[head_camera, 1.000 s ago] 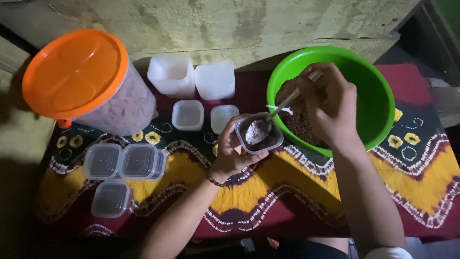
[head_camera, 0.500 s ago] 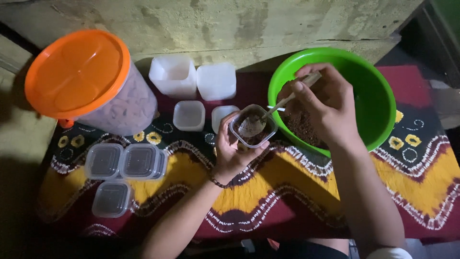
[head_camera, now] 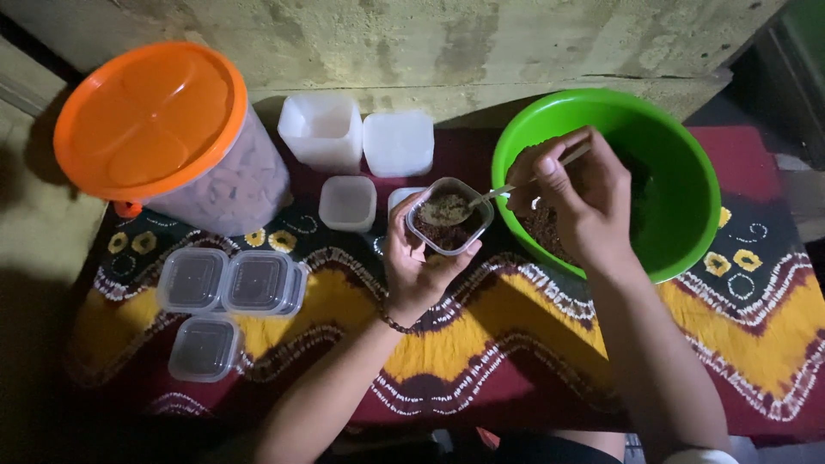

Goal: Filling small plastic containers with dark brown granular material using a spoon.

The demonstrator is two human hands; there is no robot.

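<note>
My left hand (head_camera: pixel 418 266) holds a small clear plastic cup (head_camera: pixel 449 217) just left of the green bowl (head_camera: pixel 687 189). The cup has dark brown mixture in it. My right hand (head_camera: pixel 577 196) grips a metal spoon (head_camera: pixel 481 202) over the bowl's near rim; its loaded bowl end rests over the cup's mouth. More of the brown mixture (head_camera: pixel 550 228) lies inside the green bowl, partly hidden by my right hand.
A big clear jar with an orange lid (head_camera: pixel 150 120) stands at the far left. Empty small tubs and lids (head_camera: pixel 357 142) sit by the wall. Three closed filled cups (head_camera: pixel 225 296) lie at the left on the patterned cloth (head_camera: pixel 516 335).
The cup in my left hand has lifted slightly toward the bowl. The spoon has come back out of the bowl with a fresh load and now sits over the cup.
</note>
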